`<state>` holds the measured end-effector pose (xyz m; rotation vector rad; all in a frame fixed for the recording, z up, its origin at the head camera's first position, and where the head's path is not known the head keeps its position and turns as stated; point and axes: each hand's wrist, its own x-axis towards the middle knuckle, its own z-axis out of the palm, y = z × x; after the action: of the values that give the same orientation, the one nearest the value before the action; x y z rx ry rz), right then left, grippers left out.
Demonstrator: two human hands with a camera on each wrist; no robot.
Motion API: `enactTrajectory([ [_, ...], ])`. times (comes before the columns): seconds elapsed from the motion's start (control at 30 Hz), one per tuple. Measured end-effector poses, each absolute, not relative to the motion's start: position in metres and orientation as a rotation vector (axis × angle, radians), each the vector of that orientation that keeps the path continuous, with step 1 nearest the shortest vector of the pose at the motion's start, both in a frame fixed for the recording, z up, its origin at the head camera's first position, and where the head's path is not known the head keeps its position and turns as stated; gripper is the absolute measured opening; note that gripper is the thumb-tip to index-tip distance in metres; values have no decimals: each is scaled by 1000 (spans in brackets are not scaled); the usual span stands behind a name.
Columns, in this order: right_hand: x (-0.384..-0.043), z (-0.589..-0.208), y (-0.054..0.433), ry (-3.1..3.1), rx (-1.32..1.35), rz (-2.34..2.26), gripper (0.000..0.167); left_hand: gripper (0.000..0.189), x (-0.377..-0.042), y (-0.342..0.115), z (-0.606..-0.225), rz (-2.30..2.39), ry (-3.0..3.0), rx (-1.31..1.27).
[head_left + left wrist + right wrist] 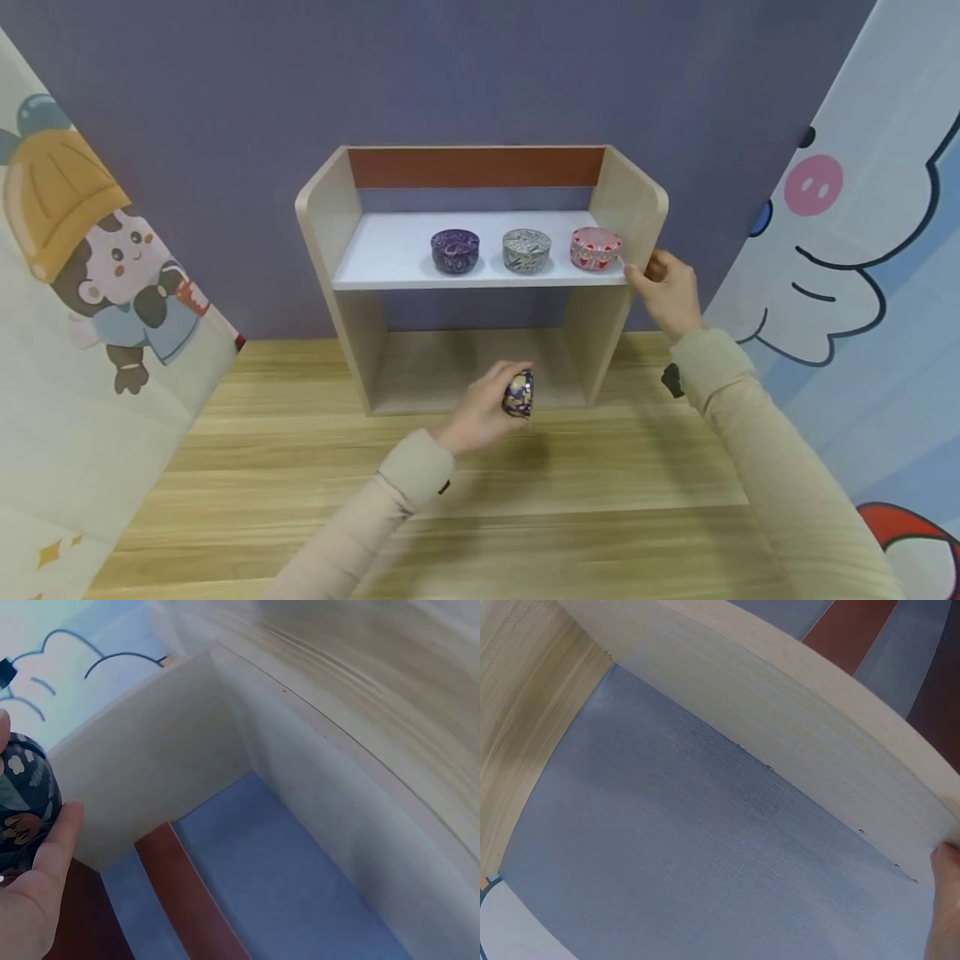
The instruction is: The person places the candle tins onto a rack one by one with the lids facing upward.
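Observation:
In the head view, my left hand (487, 410) holds a small round tin (519, 393) with a dark blue, gold and white pattern, tipped on its side in front of the shelf's lower opening. The left wrist view shows this tin (28, 799) at the left edge, with a finger along it. My right hand (671, 292) grips the front edge of the right side panel (630, 208) of a small two-level shelf unit. Only a part of that hand (946, 900) shows in the right wrist view. Near it, on the white upper shelf, stands a red-and-white tin (596, 249).
A grey-green leaf-patterned tin (526, 251) and a purple tin (455, 252) stand left of the red one, in a row. The unit stands on a wood-grain table (285, 467) against a grey-blue backdrop (480, 75). Cartoon-printed panels (885, 250) flank both sides.

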<state>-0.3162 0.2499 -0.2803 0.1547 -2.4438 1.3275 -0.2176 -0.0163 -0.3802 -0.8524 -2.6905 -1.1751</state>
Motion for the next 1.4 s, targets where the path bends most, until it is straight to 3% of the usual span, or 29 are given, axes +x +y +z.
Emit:
enactTrajectory([
  [0.33, -317, -282, 250, -2454, 141, 1310, 47, 82, -223, -31, -383, -1543, -2509, -698],
  [0.9, -317, -281, 249, -2457, 142, 1345, 48, 77, -217, -45, -387, -1787, -2435, -552],
  [1.4, -318, -281, 250, -2463, 144, 1329, 49, 77, -213, -56, -386, -1762, -2455, -481],
])
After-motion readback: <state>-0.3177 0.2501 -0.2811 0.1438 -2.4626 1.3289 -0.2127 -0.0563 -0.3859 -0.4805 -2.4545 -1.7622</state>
